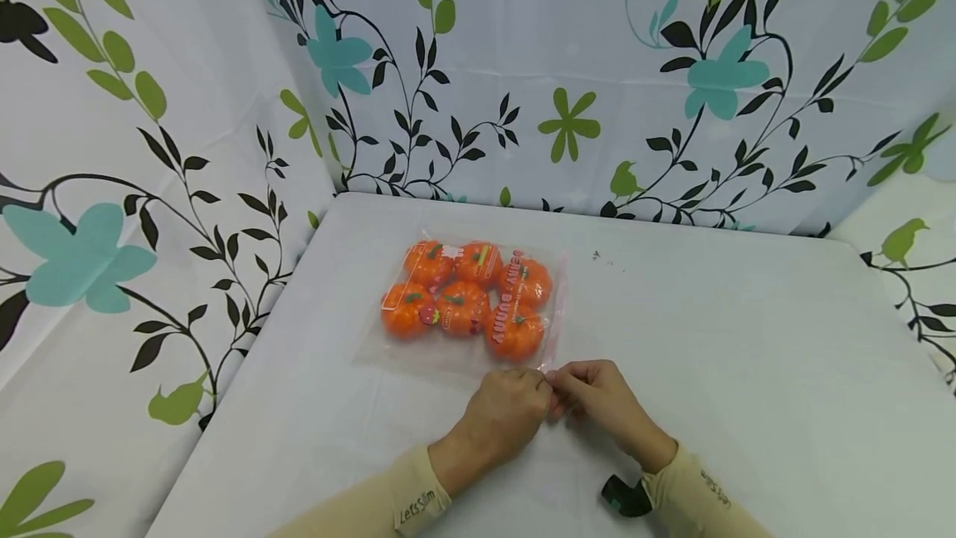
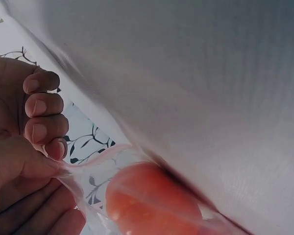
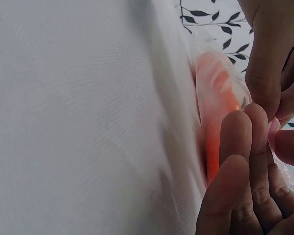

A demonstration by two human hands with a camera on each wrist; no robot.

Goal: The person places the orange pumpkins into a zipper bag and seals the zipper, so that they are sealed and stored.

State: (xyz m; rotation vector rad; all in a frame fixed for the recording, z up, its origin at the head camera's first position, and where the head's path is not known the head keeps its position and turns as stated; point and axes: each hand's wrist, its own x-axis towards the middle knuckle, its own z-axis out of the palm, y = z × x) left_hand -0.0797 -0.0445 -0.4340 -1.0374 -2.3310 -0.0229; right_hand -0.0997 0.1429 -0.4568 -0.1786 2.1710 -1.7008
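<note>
A clear plastic zip bag with a pink edge and pink lettering lies flat on the white table. Inside it are several orange toy pumpkins with green stems. At the bag's near right corner my left hand pinches the pink edge between thumb and curled fingers. My right hand meets it there, its thumb and forefinger pinching the same corner. In the left wrist view the film is drawn taut from the fingertips, beside one pumpkin. Fingers partly hide the corner in the right wrist view.
The white table extends to the right of the bag. Patterned cloth with leaves and flowers hangs behind and at the sides. A small black device sits at the right sleeve's cuff. Tiny dark marks show on the tabletop.
</note>
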